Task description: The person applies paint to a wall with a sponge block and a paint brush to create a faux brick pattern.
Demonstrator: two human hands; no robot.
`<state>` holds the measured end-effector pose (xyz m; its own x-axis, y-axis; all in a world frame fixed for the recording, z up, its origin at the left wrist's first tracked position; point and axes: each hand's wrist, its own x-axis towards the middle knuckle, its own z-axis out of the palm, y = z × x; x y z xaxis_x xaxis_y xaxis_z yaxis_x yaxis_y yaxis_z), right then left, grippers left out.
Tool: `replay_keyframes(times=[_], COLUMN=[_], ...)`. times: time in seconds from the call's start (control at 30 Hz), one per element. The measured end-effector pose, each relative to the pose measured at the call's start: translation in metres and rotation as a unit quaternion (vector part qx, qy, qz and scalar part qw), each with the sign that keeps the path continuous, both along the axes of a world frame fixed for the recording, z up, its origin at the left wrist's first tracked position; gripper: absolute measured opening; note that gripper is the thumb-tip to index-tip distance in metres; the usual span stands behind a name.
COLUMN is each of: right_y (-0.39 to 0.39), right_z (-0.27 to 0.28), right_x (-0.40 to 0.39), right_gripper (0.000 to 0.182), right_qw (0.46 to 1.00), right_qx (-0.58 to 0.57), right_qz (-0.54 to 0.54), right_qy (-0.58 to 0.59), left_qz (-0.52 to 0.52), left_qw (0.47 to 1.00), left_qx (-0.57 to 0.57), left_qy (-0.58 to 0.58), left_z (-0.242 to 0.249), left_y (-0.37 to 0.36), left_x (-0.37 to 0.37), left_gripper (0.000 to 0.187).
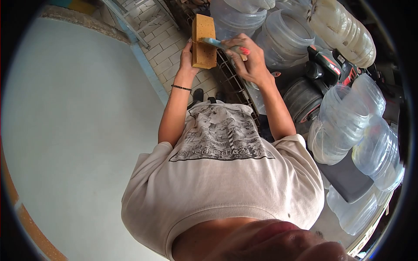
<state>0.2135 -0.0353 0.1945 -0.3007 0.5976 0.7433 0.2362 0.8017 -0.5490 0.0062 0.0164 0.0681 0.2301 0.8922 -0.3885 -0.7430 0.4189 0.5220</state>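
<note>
A yellow-brown, sponge-like block [204,42] with small dark holes is held upright in front of my body. My left hand [187,61] is closed on its lower left side, the fingers mostly hidden behind it. In my right hand [249,58] is a slim tool with a pale blue end [213,42], gripped between thumb and fingers. The blue end overlaps the middle of the block's face. A red piece shows at my right hand, by the tool's handle. What kind of tool it is I cannot tell.
Left of me spreads a large grey-white panel [82,117] with a pale blue edge. On the right are cut clear plastic bottles [339,124], a bottle with whitish residue [342,32] and a black-and-red power tool [324,65]. Metal racking [237,80] runs beside the tiled floor [163,54].
</note>
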Motion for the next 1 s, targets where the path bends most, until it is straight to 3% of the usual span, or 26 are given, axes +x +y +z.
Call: replay_keyframes(times=[0.13, 0.17, 0.27, 0.33, 0.43, 0.53, 0.6, 0.8, 0.87, 1.0], right_y=[-0.027, -0.037, -0.043, -0.033, -0.024, 0.006, 0.029, 0.048, 0.039, -0.021], right_z=[-0.002, -0.003, -0.005, -0.009, -0.011, -0.025, -0.033, -0.011, -0.014, -0.011], right_x=[-0.014, -0.015, -0.007, 0.002, 0.008, 0.018, 0.032, 0.058, 0.049, 0.004], right_gripper=[0.019, 0.018, 0.014, 0.016, 0.018, 0.018, 0.017, 0.01, 0.013, 0.019], right_qw=[0.996, 0.994, 0.993, 0.995, 0.952, 0.954, 0.963, 0.98, 0.99, 0.994], right_qx=[-0.018, -0.043, -0.074, -0.07, -0.258, -0.242, -0.198, 0.011, 0.051, 0.044], right_qz=[0.083, 0.081, 0.087, 0.036, 0.005, 0.002, -0.054, -0.192, -0.13, 0.003], right_qy=[-0.037, -0.05, 0.005, 0.057, 0.167, 0.175, 0.173, 0.058, 0.028, -0.102], left_qz=[-0.017, 0.028, 0.036, 0.051, 0.004, -0.09, -0.156, -0.182, -0.177, -0.209], left_qw=[0.998, 0.999, 0.996, 0.995, 0.997, 0.994, 0.981, 0.979, 0.98, 0.965], left_qx=[0.051, 0.028, 0.037, 0.04, 0.032, 0.069, 0.077, 0.085, 0.09, 0.116], left_qy=[-0.012, -0.008, -0.07, -0.078, -0.067, -0.005, -0.082, -0.032, -0.013, -0.111], left_z=[-0.002, 0.003, -0.039, -0.031, -0.003, 0.009, -0.01, -0.001, 0.004, -0.008], left_y=[0.004, 0.002, 0.021, 0.015, -0.003, -0.019, -0.018, -0.029, -0.032, -0.021], left_x=[-0.011, -0.011, -0.036, -0.033, -0.022, -0.009, -0.015, -0.012, -0.012, -0.019], left_gripper=[0.047, 0.045, 0.044, 0.043, 0.042, 0.043, 0.044, 0.051, 0.05, 0.045])
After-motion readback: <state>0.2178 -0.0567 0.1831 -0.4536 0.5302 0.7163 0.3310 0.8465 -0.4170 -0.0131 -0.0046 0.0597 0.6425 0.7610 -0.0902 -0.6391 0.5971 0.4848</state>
